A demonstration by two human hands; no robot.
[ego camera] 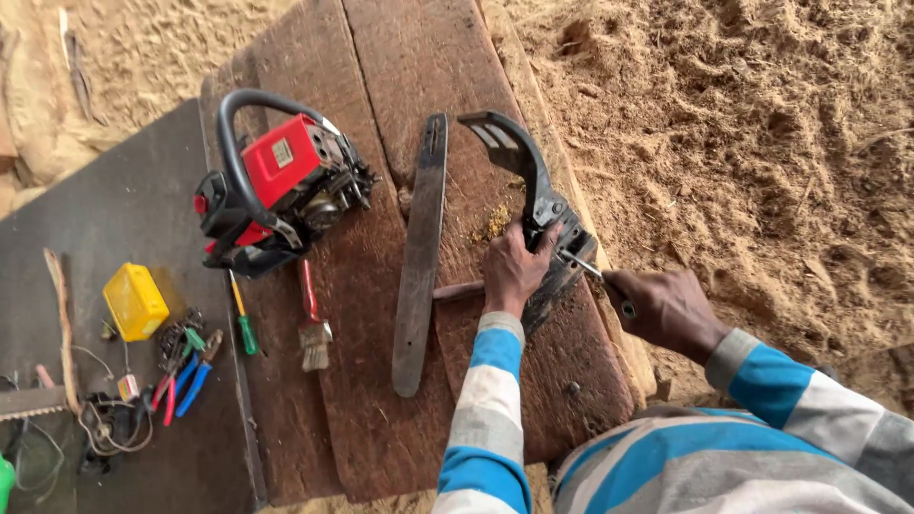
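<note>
Your left hand [512,269] was closed on the black side cover [539,205] of the chainsaw, pressing it down on the wooden planks [381,314], near their right edge. The cover's curved hand guard pointed away from you, toward the top of the view. Your right hand [666,306] was closed around a thin metal tool [592,272], and the tip of this tool touched the cover just beside your left fingers. I cannot tell what kind of tool it was, because your fist hid most of it.

Left of the cover, the long dark guide bar [421,257] lay flat on the planks, apart from the machine. Further left stood the red and black chainsaw body [281,186] with its black loop handle. Just below it lay a small brush [312,328] with a red handle, and beside this a screwdriver [242,314] with a green and yellow handle.

On the dark sheet [133,209] at the left side were a yellow plastic box [135,301], pliers with blue and red grips [186,381], and some tangled wires [109,424]. Sawdust [752,143] covered the ground to the right of the planks. Both your sleeves had blue, grey and white stripes.
</note>
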